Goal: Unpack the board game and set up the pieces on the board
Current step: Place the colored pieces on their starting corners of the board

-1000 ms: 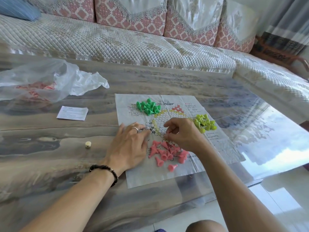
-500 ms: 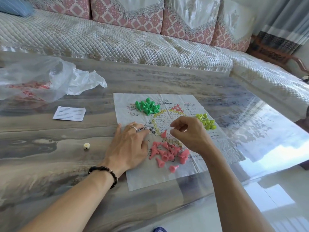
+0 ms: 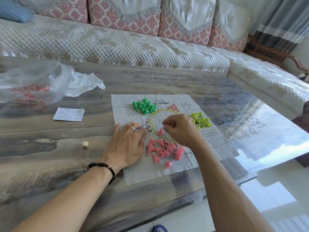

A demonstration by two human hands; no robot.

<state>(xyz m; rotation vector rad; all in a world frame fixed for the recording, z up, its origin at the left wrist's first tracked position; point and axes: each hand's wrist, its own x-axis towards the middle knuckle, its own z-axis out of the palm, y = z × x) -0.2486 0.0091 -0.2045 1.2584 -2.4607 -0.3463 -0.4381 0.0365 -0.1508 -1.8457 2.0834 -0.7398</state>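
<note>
Glossy wood-grain coffee table (image 3: 50, 148) before a quilted sofa, paper game board (image 3: 167, 171) spread flat.

Left hand (image 3: 127, 144) lies flat on the board's near-left edge, likely to stop it sliding; right hand (image 3: 180, 129), fingers curled, hovers over one pink pawn (image 3: 160, 131) standing on the board's circles; what it pinches, I cannot tell. Pink pile (image 3: 163, 150) sits nearer, green pile (image 3: 144, 106) at the far side, yellow pile (image 3: 200, 120) at the right.
</note>
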